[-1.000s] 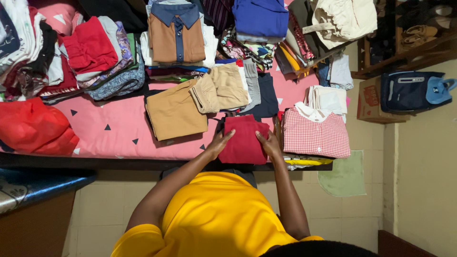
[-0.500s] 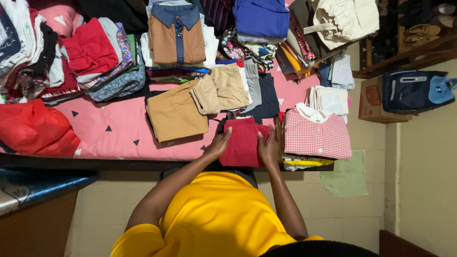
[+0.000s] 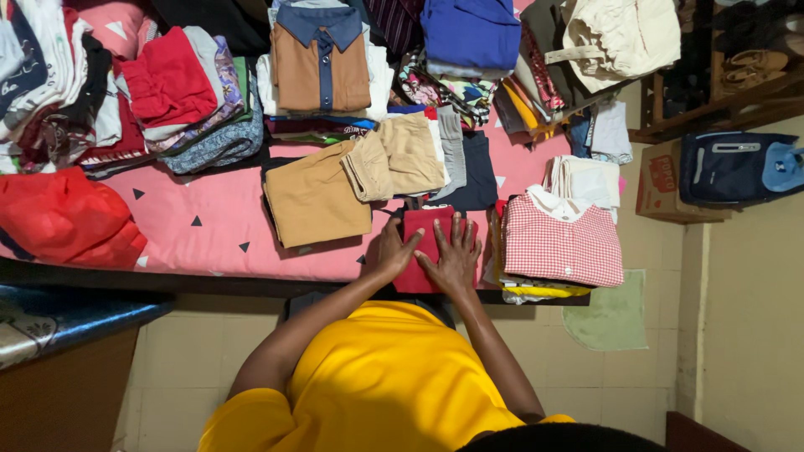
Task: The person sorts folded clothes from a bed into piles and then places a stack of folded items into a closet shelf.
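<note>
A folded dark red garment (image 3: 430, 228) lies at the near edge of the pink bed sheet (image 3: 209, 234). My right hand (image 3: 453, 257) lies flat on top of it, fingers spread. My left hand (image 3: 390, 249) rests on its left edge, fingers touching the cloth. To the right of the hands sits a folded red-and-white checked shirt (image 3: 561, 238) on a small stack. A folded tan garment (image 3: 314, 197) lies to the left.
Piles of folded clothes cover the back of the bed, among them a brown shirt with a blue collar (image 3: 322, 59) and a blue garment (image 3: 471, 33). A red bag (image 3: 63, 218) sits at the left. A dark blue backpack (image 3: 737, 167) and a cardboard box (image 3: 666, 184) stand on the floor at the right.
The red garment has become narrower. My right hand has moved from its right edge onto its top and now lies flat. My left hand stays at the left edge.
</note>
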